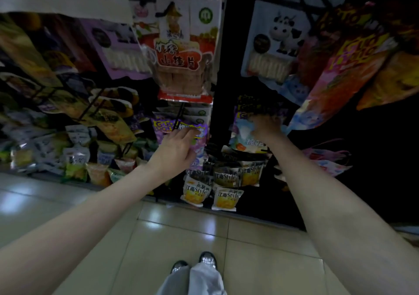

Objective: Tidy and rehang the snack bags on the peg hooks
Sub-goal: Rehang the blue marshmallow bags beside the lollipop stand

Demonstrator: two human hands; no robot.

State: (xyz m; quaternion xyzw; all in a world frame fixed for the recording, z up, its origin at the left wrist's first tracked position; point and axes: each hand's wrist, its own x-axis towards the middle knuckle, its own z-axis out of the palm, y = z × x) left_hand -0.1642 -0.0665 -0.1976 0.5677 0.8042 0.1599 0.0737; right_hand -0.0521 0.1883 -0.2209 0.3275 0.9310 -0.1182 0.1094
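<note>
While both arms reach into mid-frame, left hand (179, 145) pinches the purple bag (199, 133) near its top edge, just below the black peg hook (179, 115). Hook's long axis runs up and away from the fingers; bag must travel up along it. Right hand (264, 127) curls on a pale blue bag (243, 133), right of centre, grip partly blurred. Left hand nearer the hook. Count: two hands, two bags held, one hook clearly visible; yellow packets (196, 192) below, at least four.

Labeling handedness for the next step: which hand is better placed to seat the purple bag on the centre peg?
Left, probably. The left hand pinches the purple bag just below the peg hook; the right hand is on the light blue bag.
</note>
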